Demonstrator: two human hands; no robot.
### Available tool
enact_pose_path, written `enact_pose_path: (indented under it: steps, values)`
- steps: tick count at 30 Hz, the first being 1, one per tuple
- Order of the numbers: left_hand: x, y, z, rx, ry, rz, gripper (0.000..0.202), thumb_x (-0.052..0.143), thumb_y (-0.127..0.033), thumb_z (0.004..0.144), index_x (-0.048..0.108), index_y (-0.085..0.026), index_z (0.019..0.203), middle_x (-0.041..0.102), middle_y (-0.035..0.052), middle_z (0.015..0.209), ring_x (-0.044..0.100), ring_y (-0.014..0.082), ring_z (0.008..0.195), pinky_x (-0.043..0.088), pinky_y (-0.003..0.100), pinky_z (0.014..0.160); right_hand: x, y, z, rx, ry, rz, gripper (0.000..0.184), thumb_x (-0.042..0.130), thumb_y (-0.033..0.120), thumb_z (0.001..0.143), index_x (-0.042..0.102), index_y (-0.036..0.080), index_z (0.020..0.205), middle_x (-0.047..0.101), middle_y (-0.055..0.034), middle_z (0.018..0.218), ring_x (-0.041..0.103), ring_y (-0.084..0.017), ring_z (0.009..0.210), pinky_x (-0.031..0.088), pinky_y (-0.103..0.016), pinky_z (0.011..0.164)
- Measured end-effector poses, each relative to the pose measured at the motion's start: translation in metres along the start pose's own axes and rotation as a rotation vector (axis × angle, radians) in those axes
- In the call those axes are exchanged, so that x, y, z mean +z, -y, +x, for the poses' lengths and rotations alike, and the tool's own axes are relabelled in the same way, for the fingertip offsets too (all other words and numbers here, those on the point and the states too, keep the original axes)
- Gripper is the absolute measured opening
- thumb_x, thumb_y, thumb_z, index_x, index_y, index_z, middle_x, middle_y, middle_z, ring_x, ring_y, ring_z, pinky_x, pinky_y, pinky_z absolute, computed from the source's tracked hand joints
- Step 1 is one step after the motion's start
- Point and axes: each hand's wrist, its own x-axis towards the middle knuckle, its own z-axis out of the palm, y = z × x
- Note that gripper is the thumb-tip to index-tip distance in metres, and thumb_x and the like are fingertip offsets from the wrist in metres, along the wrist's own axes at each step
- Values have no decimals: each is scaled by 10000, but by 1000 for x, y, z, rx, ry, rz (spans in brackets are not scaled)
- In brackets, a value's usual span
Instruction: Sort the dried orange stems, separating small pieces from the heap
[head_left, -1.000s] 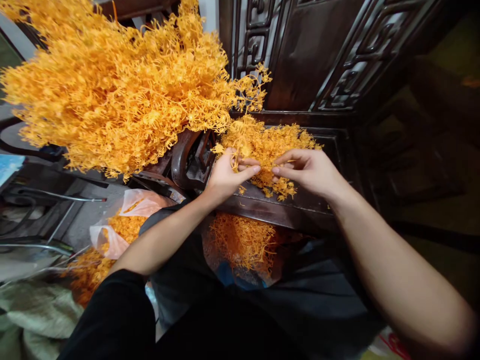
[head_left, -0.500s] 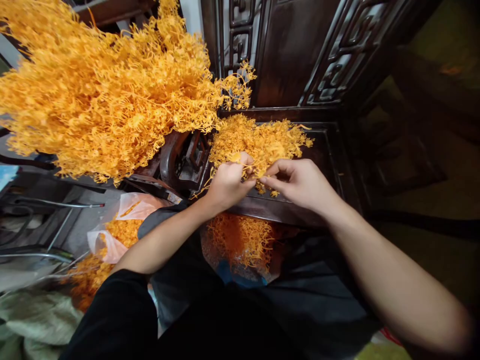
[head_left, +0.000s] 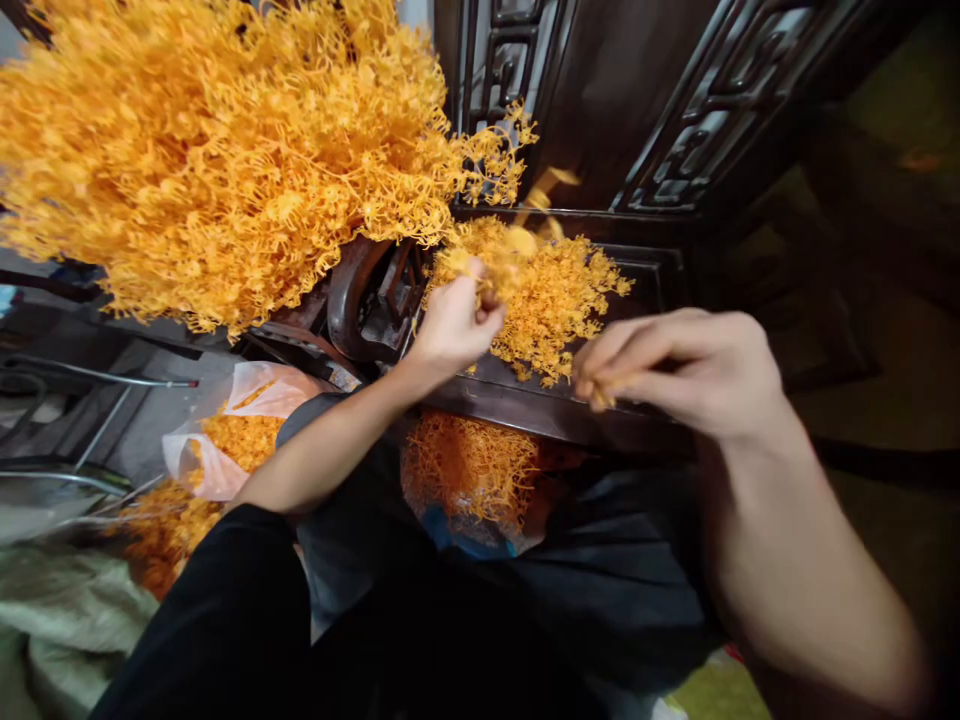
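My left hand (head_left: 459, 318) is closed around a yellow-orange plastic flower sprig (head_left: 521, 240), whose upper part is smeared by motion above the pile. My right hand (head_left: 682, 370) is off to the right, over the bench's front edge, thumb and fingers pinched on a small yellow-orange piece (head_left: 600, 396) that is mostly hidden. Beyond both hands, a pile of small yellow-orange plastic sprigs (head_left: 562, 310) lies on the dark wooden bench seat (head_left: 517, 392).
A large heap of yellow-orange sprigs (head_left: 247, 170) rises at the left beside the carved armrest (head_left: 360, 295). Below the seat, between my legs, an open bag holds orange stems (head_left: 472, 465). A pinkish plastic bag (head_left: 217, 470) with orange pieces lies at the lower left.
My hands were together over the pile and are now apart. The right hand has moved right and toward me with a small piece; the left stays near the pile with the blurred sprig.
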Motion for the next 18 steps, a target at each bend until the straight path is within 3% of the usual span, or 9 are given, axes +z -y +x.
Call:
enact_pose_path:
  steps: [4,7,9,11,13,14,16,18]
  values:
    - [12,-6,-20,-55,288,2,238,630,-121,685,440,-231,777,528,-22,689,482,115,599,385,306,616,-31,-59,18,204,-235,-321,182,879,414,762,836,262,854,773,-72,963,735,-244,871,622,-414,818]
    - [14,-8,-35,-23,431,3,255,590,-101,646,394,-238,736,511,-36,662,439,104,584,357,302,603,-47,-106,32,326,-354,-434,441,835,447,784,811,206,1153,771,-125,1137,746,-307,1005,606,-511,952]
    - [11,-6,-41,10,519,27,248,572,-95,633,383,-237,706,499,-38,638,413,103,577,332,306,599,-46,-115,38,305,-376,-481,621,822,438,795,715,203,1360,712,-141,1339,700,-339,1195,550,-553,1066]
    - [7,-4,-46,21,616,59,242,570,-88,630,382,-233,678,506,-32,624,419,107,577,313,309,600,-36,-104,42,247,-372,-476,653,780,456,845,657,210,1437,652,-130,1447,644,-326,1310,502,-540,1136]
    - [5,-1,-49,4,712,92,236,578,-79,633,394,-225,659,525,-26,614,451,112,583,307,307,605,-19,-83,41,242,-270,-382,563,711,508,904,695,216,1384,706,-114,1368,688,-288,1237,542,-489,1088]
    - [4,0,-49,-7,748,107,229,583,-77,634,406,-221,655,533,-27,608,465,113,585,311,304,611,-9,-72,40,272,-155,-308,521,699,531,909,728,225,1330,754,-99,1270,726,-267,1144,578,-457,1023]
    - [3,2,-50,-23,790,135,201,599,-81,640,445,-211,655,554,-28,613,488,117,594,326,299,624,11,-56,37,342,126,-176,442,749,544,860,788,246,1184,806,-58,1045,757,-229,939,616,-396,862]
    - [1,4,-49,-41,795,163,185,622,-91,640,480,-208,663,568,-25,629,499,127,604,337,300,620,27,-50,35,355,247,-130,327,827,506,784,815,244,979,795,-30,882,732,-207,802,597,-367,759]
